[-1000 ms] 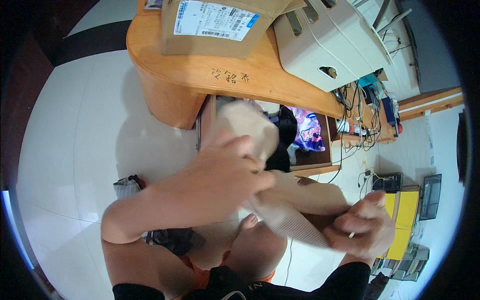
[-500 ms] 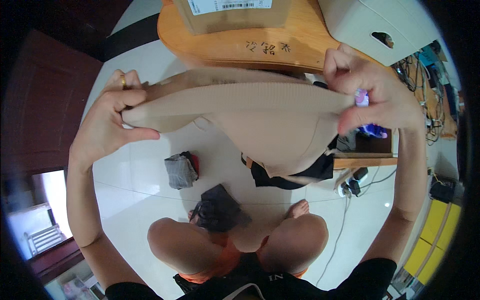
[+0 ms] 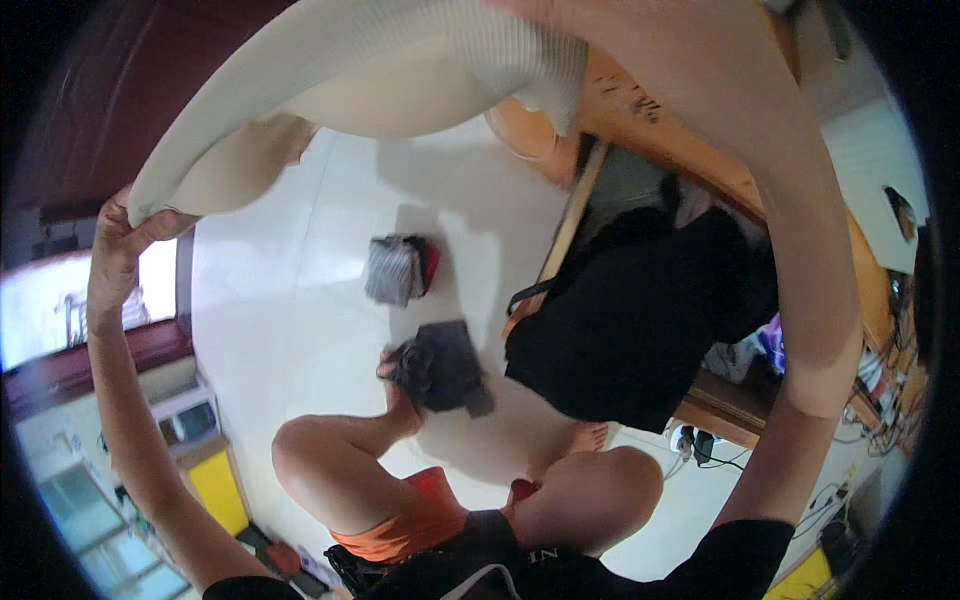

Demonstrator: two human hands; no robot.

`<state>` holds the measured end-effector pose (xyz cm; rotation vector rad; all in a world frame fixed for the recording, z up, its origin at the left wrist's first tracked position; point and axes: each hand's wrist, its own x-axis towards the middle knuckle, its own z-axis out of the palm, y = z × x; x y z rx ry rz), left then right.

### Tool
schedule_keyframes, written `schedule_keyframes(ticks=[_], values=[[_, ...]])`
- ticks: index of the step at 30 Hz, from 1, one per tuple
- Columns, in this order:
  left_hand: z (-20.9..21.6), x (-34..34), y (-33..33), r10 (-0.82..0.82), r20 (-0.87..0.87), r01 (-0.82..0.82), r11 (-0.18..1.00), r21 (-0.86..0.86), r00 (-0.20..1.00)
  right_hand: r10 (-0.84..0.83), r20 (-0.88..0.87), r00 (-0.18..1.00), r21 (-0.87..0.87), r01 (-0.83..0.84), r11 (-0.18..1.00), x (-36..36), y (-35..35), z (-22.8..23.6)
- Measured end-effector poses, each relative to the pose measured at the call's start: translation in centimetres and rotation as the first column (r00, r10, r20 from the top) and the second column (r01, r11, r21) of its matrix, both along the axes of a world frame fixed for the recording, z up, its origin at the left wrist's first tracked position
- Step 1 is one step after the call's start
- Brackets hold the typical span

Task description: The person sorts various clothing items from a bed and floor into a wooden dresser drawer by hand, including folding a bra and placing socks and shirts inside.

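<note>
A beige bra (image 3: pixel 390 90) with moulded cups and ribbed edging is stretched up high, partly beyond the upper edge. My left hand (image 3: pixel 125 240) pinches one end of it between thumb and fingers. Toward the other end is my right hand (image 3: pixel 600 30), blurred and cut off at the top, closed on the ribbed part. Below on the floor lie a small folded pile of grey and red cloth (image 3: pixel 397 270) and a crumpled dark grey garment (image 3: pixel 440 370). A black garment (image 3: pixel 640 310) hangs over the open drawer at right.
The wooden desk (image 3: pixel 690 130) with its pulled-out drawer (image 3: pixel 575 220) stands to the right, purple items (image 3: pixel 772 345) inside it. Plugs and cables (image 3: pixel 705 445) are near its base. My bent knees are below, and a brown door (image 3: pixel 80 130) is at far left.
Both hands have risen with the bra, the right one moving up and left across the view. My view has turned, so the black garment and drawer now show more fully.
</note>
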<state>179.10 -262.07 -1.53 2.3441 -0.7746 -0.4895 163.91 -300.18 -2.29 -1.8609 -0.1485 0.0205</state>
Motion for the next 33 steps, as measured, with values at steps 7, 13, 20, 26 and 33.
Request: schedule_keyframes(ticks=[7, 13, 20, 26, 33], values=[[-5.8, -5.9, 10.0, 0.315, -0.210, -0.286, 0.945, 0.156, 0.926, -0.051, 0.432, 0.900, -0.085, 0.097, 0.992, 5.9, 8.2, -12.7], [-16.5, -2.5, 12.5, 0.392, -0.229, -0.437, 0.879, -0.193, 0.891, 0.276, 0.604, 0.747, -0.623, 0.227, 0.749, -0.9, 17.5, -7.1], [-18.3, 1.0, 3.1, -0.226, -0.623, -0.405, 0.588, -0.700, 0.749, 0.542, 0.500, 0.676, -0.451, -0.331, 0.829, -3.3, 26.1, -10.3], [-17.4, -1.3, 0.3, -0.731, -0.576, -0.362, 0.459, -0.812, 0.366, 0.165, 0.129, 0.978, -0.283, -0.124, 0.951, 1.0, 24.2, -8.7], [-18.6, -3.6, -0.3, -0.810, -0.529, -0.462, 0.380, -0.801, 0.251, -0.127, 0.604, 0.787, -0.390, 0.430, 0.814, 2.7, 25.6, -13.4]])
